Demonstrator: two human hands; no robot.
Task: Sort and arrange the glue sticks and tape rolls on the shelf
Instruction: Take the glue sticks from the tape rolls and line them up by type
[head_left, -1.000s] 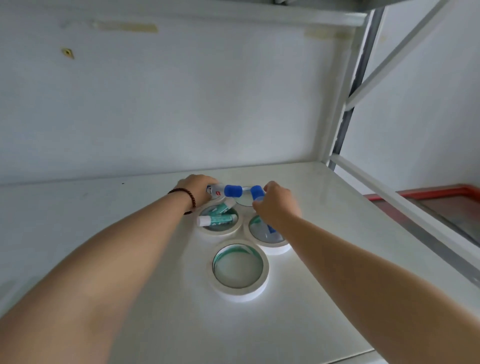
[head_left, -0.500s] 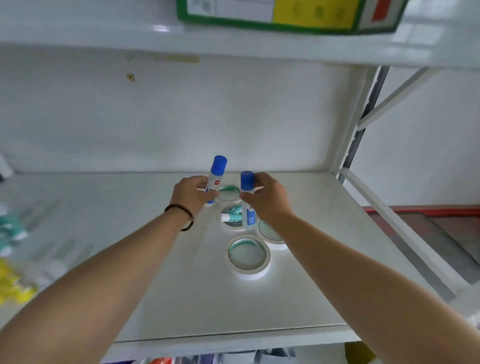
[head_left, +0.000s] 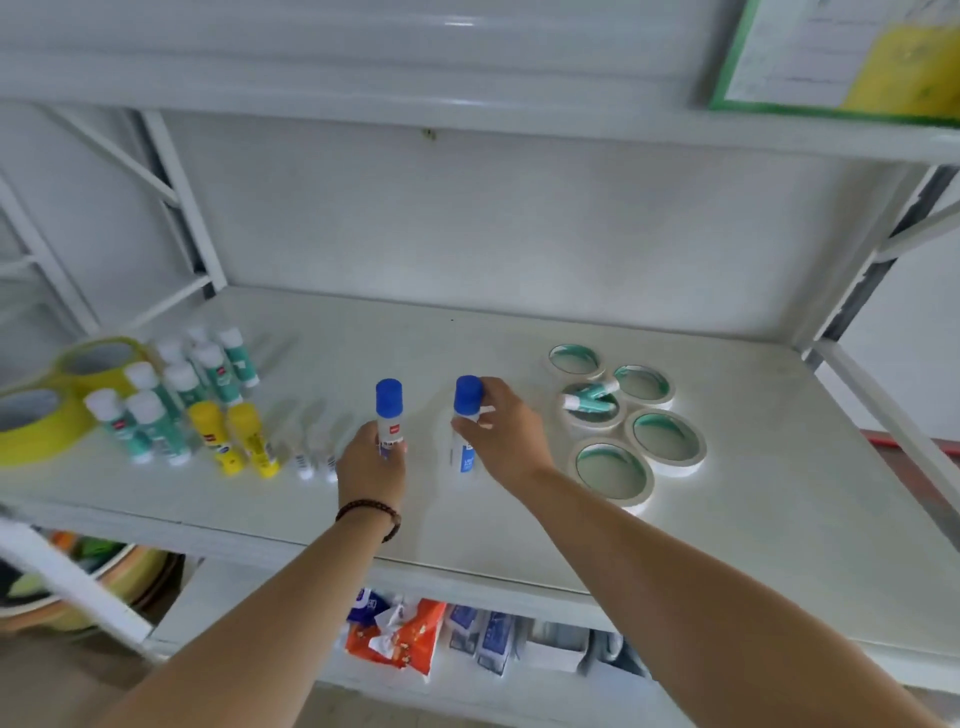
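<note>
My left hand (head_left: 372, 460) grips a blue-capped glue stick (head_left: 389, 410) upright above the middle of the white shelf (head_left: 779, 499). My right hand (head_left: 506, 434) holds a second blue-capped glue stick (head_left: 465, 415) upright just to its right. Several white tape rolls (head_left: 613, 470) lie flat at the right; one of them (head_left: 591, 410) has teal glue sticks (head_left: 589, 395) lying in it. At the left stand teal glue sticks (head_left: 150, 415), two yellow glue sticks (head_left: 234, 436) and yellow tape rolls (head_left: 36, 421).
Small blurred tubes (head_left: 314, 457) stand between the yellow sticks and my left hand. A green-edged box (head_left: 841, 57) sits on the shelf above. Packets (head_left: 395, 634) lie on the lower shelf. Metal uprights frame both sides.
Both hands have carried the blue-capped sticks leftward, away from the white tape rolls, to the middle of the shelf. The view has pulled back and swung left, showing the sorted sticks.
</note>
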